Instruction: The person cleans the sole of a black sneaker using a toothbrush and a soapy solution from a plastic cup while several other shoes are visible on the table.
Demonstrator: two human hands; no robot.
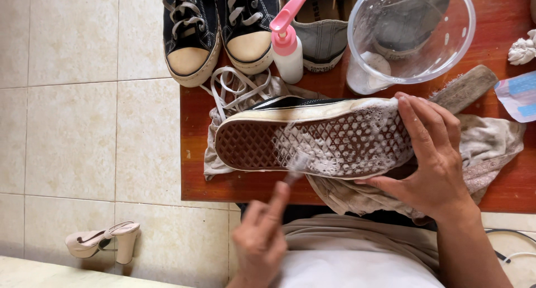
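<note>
A black sneaker (290, 140) lies on its side on a grey cloth (491, 145), its brown waffle sole turned toward me and covered with soap foam over the right half. My right hand (432, 159) grips the sneaker's right end, fingers over the foamy sole. My left hand (261, 237) is blurred below the shoe and holds a small brush (296, 166) whose bristles touch the sole near its middle.
On the red wooden table (195, 176) stand two black high-top sneakers (215, 28), a grey shoe (321, 39), a pink-topped spray bottle (287, 39), a clear plastic basin (410, 34), a wooden scrub brush (463, 87) and loose laces (237, 89). A beige heeled shoe (103, 240) lies on the tiled floor.
</note>
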